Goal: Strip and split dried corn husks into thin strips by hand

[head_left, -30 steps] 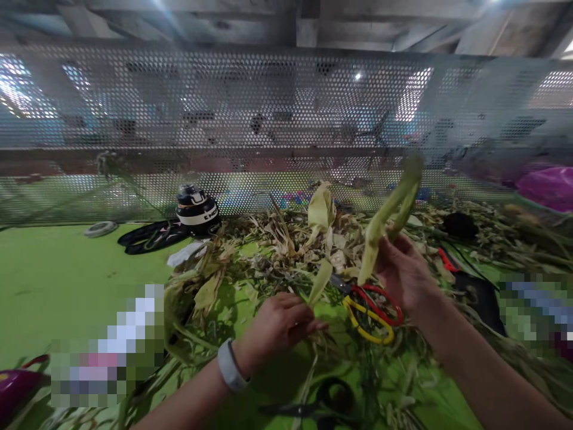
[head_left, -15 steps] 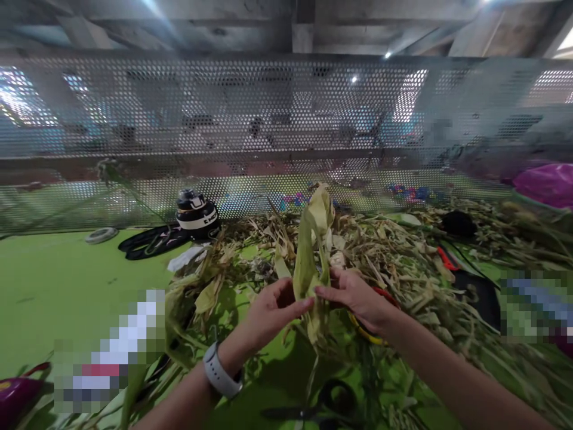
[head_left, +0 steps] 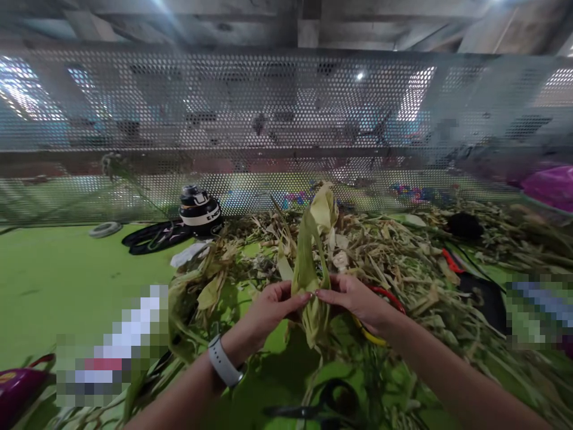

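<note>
Between my two hands, a pale green bundle of corn husks (head_left: 307, 254) stands upright, its leafy tip pointing away from me. My left hand (head_left: 280, 303) grips its lower left side, thumb pressed on the front. From the other side my right hand (head_left: 347, 297) pinches it, the two thumb tips almost meeting. The fingers behind the bundle are partly hidden. Below it, black-handled scissors (head_left: 340, 400) lie on the green tabletop (head_left: 58, 263). A ring of red and yellow (head_left: 371, 335) shows partly behind my right wrist.
Loose dried husks (head_left: 394, 251) spread over the middle and right. A black bottle (head_left: 200, 212) stands at back left beside a black coiled strap (head_left: 154, 237) and a pale ring (head_left: 105, 229). A perforated metal screen (head_left: 250, 107) closes off the back. A purple object (head_left: 548, 188) sits far right.
My thumbs have come closer together on the front of the husk bundle, my right one moving slightly lower. Both hands keep their hold. The whole view has shifted slightly.
</note>
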Action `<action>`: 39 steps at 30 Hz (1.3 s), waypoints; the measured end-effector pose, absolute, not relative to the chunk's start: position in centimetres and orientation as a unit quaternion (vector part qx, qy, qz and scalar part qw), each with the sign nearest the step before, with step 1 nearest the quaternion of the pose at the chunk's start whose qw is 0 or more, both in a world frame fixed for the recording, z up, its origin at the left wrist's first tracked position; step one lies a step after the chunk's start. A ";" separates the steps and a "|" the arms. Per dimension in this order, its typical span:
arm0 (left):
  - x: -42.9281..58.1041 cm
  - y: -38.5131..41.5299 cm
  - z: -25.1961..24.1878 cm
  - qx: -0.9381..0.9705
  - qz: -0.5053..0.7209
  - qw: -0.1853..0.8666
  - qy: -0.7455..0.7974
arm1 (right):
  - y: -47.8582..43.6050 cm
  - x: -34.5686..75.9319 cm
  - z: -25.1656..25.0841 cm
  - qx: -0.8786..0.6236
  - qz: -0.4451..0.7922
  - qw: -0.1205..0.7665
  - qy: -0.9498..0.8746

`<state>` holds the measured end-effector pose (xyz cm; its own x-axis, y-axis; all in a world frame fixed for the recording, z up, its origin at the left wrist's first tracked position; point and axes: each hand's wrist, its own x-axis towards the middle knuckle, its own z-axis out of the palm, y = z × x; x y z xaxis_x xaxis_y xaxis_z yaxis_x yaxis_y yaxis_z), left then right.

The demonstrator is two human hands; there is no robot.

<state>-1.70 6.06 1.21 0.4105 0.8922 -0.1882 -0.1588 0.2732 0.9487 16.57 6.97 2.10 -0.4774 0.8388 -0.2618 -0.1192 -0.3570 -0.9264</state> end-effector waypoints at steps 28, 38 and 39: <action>-2.4 6.0 0.5 0.621 0.248 0.624 0.404 | 6.8 17.1 2.3 -0.400 0.661 0.224 -0.594; -2.4 5.8 0.9 0.708 0.239 0.516 0.418 | 7.0 17.0 2.0 -0.380 0.645 0.201 -0.631; -2.4 5.7 0.9 0.712 0.238 0.513 0.417 | 7.0 17.1 1.9 -0.370 0.646 0.198 -0.637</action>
<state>-2.38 5.74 0.92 0.5390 0.8376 -0.0887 0.3497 -0.1267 0.9282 17.06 7.01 1.91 -0.6481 0.7273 -0.2261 0.2159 -0.1092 -0.9703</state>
